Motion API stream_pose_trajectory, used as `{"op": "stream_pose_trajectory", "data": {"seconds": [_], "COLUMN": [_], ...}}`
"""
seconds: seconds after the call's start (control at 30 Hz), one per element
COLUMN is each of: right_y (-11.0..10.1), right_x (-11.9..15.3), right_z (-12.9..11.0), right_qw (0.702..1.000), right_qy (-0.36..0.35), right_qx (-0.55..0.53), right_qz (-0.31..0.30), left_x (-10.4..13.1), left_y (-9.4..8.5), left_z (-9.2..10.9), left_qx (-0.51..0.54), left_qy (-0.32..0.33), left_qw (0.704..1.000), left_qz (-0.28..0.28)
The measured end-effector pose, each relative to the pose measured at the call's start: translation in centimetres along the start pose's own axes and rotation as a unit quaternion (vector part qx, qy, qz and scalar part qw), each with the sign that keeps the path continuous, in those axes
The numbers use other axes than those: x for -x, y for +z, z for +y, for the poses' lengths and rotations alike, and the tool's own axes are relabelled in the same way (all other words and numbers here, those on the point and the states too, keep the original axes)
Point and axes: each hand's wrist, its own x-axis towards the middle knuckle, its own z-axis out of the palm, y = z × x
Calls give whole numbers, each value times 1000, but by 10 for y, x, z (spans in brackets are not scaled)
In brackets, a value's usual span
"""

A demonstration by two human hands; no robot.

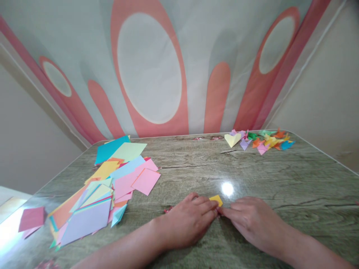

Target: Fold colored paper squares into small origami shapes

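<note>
A small piece of yellow folded paper point(216, 200) lies on the table near the front middle, partly hidden under fingers. My left hand point(188, 218) rests over its left and near side, the fingers together and pressing the paper to the tabletop. From the right, my right hand point(249, 220) meets the paper's near right corner with thumb and index fingertip, its other fingers curled in. The fingertips of both hands almost touch there. How the paper's hidden part is folded I cannot tell.
Loose coloured paper sheets point(86, 220) spread over the table's left side, with a pink square point(146, 181) at their right edge. Two reddish-pink pieces point(31, 219) lie farther left. Several small origami figures point(270, 142) and a pale yellow paper heart point(232, 139) sit at the back right.
</note>
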Motion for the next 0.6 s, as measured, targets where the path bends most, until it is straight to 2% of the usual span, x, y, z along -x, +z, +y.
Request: {"op": "stream_pose_trajectory", "data": {"seconds": [0.27, 0.6], "right_y": [-6, -2], "right_x": [-2, 1], "right_z": [7, 19], "right_qw": [998, 995], "right_qy": [32, 80], "right_qx": [27, 42], "right_qz": [-50, -44], "left_x": [1, 1], "left_y": [1, -1], "left_z": [3, 3], "left_qx": [0, 14], "left_qy": [-7, -9], "left_qw": [1000, 1000], "left_qz": [-8, -10]}}
